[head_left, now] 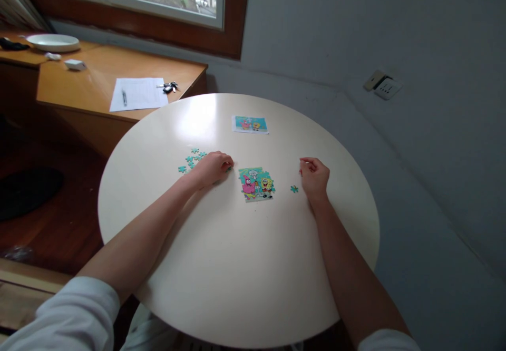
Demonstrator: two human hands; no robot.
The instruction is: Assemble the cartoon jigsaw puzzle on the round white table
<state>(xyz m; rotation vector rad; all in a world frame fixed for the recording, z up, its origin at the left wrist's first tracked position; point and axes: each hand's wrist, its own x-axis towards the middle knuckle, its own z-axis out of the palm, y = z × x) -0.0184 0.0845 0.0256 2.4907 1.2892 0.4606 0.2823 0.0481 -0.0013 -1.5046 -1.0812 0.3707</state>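
Observation:
A partly joined cartoon jigsaw puzzle point(256, 184) lies flat on the round white table point(233, 266), its right edge uneven. Just left of it, my left hand point(215, 166) is closed with a small green puzzle piece point(229, 169) at its fingertips. Behind that hand is a group of loose teal puzzle pieces point(190, 159), partly hidden by the wrist. My right hand point(316, 176) rests to the right of the puzzle with curled fingers. A bit of red shows under its fingertips, too small to make out. One loose puzzle piece point(294, 188) lies between that hand and the puzzle.
Toward the table's far side lies a reference picture point(250, 124) of the same cartoon. A wooden desk point(98, 66) stands at the back left, bearing a sheet of paper point(138, 94) with a pen, keys point(169, 87), a small white box point(75, 65) and a white dish point(53, 42).

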